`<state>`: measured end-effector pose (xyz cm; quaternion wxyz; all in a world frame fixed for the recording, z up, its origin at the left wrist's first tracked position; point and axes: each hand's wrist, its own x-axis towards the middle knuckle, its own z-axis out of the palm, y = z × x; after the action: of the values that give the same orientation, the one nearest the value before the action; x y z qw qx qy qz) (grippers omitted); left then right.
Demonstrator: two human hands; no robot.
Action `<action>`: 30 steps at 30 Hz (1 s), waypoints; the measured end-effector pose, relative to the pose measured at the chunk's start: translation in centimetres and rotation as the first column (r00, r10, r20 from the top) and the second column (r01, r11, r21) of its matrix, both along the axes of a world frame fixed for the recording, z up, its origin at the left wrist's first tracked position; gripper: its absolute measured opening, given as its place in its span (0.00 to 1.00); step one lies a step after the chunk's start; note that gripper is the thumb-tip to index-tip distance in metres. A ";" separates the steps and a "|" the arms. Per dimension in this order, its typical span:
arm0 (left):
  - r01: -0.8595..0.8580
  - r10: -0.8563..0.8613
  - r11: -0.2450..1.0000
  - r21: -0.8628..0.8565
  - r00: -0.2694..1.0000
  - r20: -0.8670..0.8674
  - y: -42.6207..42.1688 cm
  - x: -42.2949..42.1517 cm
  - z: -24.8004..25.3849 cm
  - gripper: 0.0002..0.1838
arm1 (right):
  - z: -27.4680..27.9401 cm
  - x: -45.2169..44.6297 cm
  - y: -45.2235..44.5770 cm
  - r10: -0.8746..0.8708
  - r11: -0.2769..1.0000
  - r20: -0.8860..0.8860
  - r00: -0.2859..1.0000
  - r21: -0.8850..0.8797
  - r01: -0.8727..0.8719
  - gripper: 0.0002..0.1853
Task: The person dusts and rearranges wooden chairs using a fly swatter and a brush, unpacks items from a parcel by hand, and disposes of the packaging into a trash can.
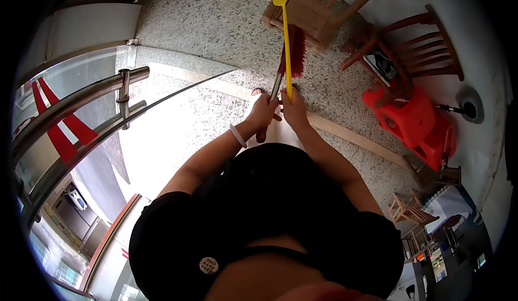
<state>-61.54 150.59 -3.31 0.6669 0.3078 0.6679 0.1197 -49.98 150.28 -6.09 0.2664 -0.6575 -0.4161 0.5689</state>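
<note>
Yellow swatter (pixel 287 47) is in the R hand (pixel 295 113), fingers closed round the handle's near end; L hand (pixel 260 112) is clamped on the red brush (pixel 299 52), low on its handle. Hands close together, can't tell if touching. Swatter: prob. light & thin, shaft likely a bit bendy, so best held at the handle, approx. where R hand has it, not by the flat head. Brush: prob. heavier at the bristle end, w/ stiff metal shaft, maybe slick; dark grip is the surer hold. Swatter's long axis runs almost straight out from R hand, head farthest, leaning slightly L. Brush slants out & R from L hand, bristles beyond both hands, grip end back twd the torso; swatter shaft crosses over brush head in view. Wooden chair (pixel 306 15) beyond hands, red plastic seat (pixel 413 112) off R, glass door (pixel 175 66) off L.
</note>
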 end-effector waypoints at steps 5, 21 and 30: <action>-0.254 0.248 0.964 0.081 0.966 0.073 1.1 -0.1 1.8 0.31 | 1.4 -0.8 -1.3 0.167 0.980 0.138 0.976 0.087 -0.180 0.08; -0.242 0.236 0.970 -0.027 0.960 -0.150 -3.8 -6.8 -2.5 0.27 | -13.3 2.0 3.5 0.343 0.924 0.182 0.921 -0.242 -0.296 0.21; -0.424 0.423 0.906 0.012 0.903 -0.070 -4.4 -8.0 -3.0 0.28 | -11.5 10.1 6.7 -0.501 0.806 0.253 0.827 -0.211 0.553 0.21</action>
<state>-69.51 146.14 -6.36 0.6012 0.1585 0.7424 0.2495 -39.92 156.99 -17.63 0.2806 -0.8275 -0.1561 0.4605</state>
